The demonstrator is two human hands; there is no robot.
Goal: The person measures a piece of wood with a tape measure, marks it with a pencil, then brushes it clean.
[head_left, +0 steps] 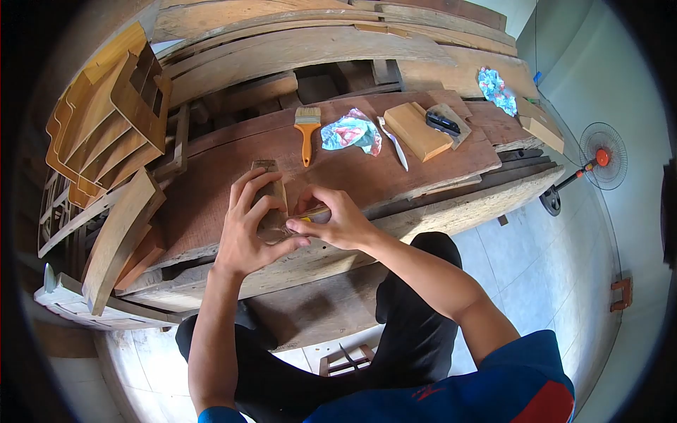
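The left hand (243, 233) is holding a small wooden block (273, 190) just above the near part of the bench (367, 176), its fingers curling over the far side while the thumb is reaching along the near end; whether the thumb is actually pressing on the wood, I cannot tell. The right hand (338, 220) is working close beside it, thumb and index finger pinching a small item with a yellow part (305, 219), mostly covered by the fingers, so its kind is staying unclear. The block is looking stiff, dry and fairly light, likely sitting well in one hand without bending or slipping; its long sides are offering the surest hold, leaving the face toward the right hand free. Its edges are seeming squared, so fingertips are probably best resting flat rather than on the corners. The small item is seeming light too, calling for a fingertip pinch rather than a full fist. Beyond the hands, a paintbrush (307, 134), a crumpled patterned cloth (350, 132), a white slim-handled brush (395, 144) and a larger wood block (416, 132) are lying in a row, with a black object (443, 123) near that block's right side.
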